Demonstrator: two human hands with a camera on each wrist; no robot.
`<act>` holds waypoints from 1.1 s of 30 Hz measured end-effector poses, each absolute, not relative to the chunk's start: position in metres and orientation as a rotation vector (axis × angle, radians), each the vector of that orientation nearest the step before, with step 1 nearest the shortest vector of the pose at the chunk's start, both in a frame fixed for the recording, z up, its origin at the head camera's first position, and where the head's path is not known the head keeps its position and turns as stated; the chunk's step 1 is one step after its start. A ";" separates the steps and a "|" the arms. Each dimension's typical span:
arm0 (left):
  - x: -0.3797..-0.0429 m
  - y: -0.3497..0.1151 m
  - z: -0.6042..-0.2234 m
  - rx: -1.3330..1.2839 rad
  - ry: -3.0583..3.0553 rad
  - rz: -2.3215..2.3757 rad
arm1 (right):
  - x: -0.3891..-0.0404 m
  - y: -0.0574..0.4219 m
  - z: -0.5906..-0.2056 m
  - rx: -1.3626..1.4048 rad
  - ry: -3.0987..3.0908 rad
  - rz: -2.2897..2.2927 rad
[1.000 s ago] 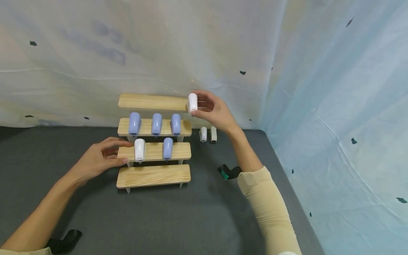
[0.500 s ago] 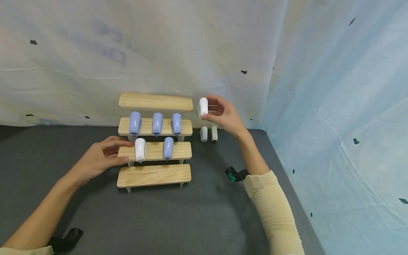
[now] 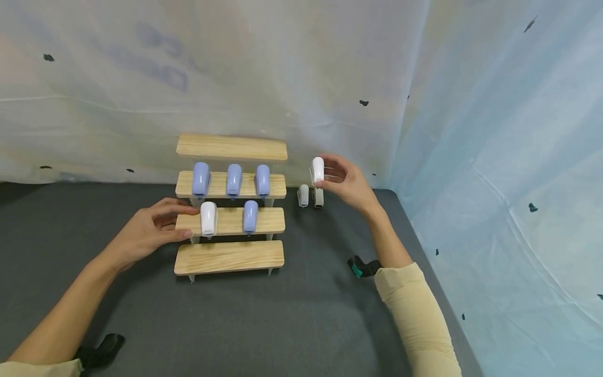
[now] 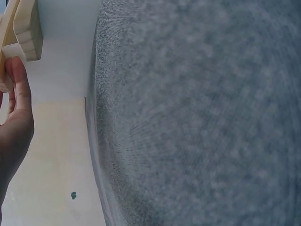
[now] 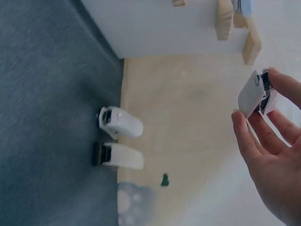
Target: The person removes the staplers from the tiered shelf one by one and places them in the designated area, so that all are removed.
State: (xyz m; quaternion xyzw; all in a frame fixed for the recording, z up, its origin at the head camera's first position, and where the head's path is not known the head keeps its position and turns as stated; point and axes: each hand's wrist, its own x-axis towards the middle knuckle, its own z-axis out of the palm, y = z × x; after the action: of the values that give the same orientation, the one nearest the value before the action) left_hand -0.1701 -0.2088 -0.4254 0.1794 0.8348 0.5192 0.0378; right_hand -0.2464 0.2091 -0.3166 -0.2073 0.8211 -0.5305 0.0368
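Note:
My right hand [image 3: 346, 180] pinches a white stapler [image 3: 317, 170] between thumb and fingers, raised to the right of the wooden tiered rack [image 3: 230, 258]. In the right wrist view the same stapler [image 5: 251, 95] shows its metal parts between the fingertips. My left hand [image 3: 149, 230] grips the left end of the rack's second step from the front, thumb at the front edge and fingers behind. Close to those fingers stands a white stapler [image 3: 208, 218], with a blue stapler [image 3: 250, 217] farther right on that step. The step above carries three blue staplers [image 3: 234, 179].
Two more staplers, one white [image 3: 303, 196] and one cream [image 3: 318, 198], stand on the dark grey table [image 3: 264, 324] right of the rack, below my right hand. A pale sheet [image 3: 301, 68] hangs behind the table, and another bluish sheet [image 3: 518, 183] borders the right side.
My right hand has moved right and down with the white stapler, away from the right end of the rack's top step. The left hand keeps its grip on the rack.

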 end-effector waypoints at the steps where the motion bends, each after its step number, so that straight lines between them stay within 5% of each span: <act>1: -0.170 -0.209 -0.425 0.550 2.558 1.595 | -0.246 0.211 -0.318 -0.635 2.522 -1.633; 33: -0.166 -0.208 -0.425 0.535 2.591 1.582 | -0.271 0.270 -0.396 -0.564 2.578 -1.648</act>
State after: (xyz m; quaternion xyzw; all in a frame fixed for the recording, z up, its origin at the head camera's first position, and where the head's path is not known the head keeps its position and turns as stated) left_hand -0.1656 -0.2081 -0.4254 0.1734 0.8403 0.5128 0.0294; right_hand -0.2705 0.2697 -0.3958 -0.1811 0.8285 -0.5296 0.0150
